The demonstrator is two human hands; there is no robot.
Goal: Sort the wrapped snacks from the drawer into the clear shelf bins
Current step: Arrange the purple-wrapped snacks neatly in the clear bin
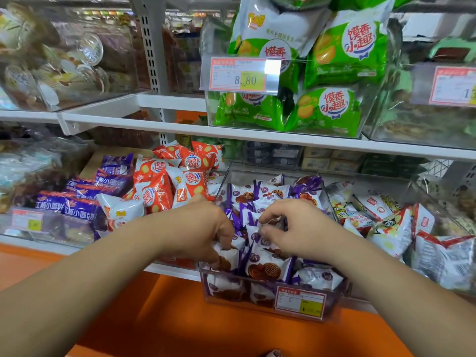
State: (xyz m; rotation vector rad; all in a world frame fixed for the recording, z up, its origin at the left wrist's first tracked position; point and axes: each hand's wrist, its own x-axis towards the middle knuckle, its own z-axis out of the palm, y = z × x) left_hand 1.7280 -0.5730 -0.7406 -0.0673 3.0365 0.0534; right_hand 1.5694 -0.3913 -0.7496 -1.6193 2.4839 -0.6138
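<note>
Both hands are down in the clear bin (257,309), nearly full of purple-and-white packets (268,266). The left hand (206,228) curls round a packet beneath it, and the right hand (301,228) pinches another at its fingertips. Bins either side look stocked, so sorting seems well along. The drawer is unseen.

White shelf board (180,127) hangs off a slotted grey upright (152,47). The price tag (238,74) up top reads 8.80 on its yellow patch. Another red-bordered tag (453,86) sits far right, cut off by the edge. An orange ledge (206,325) runs along the bottom, and tan cartons (329,161) are stacked way back under the shelf.
</note>
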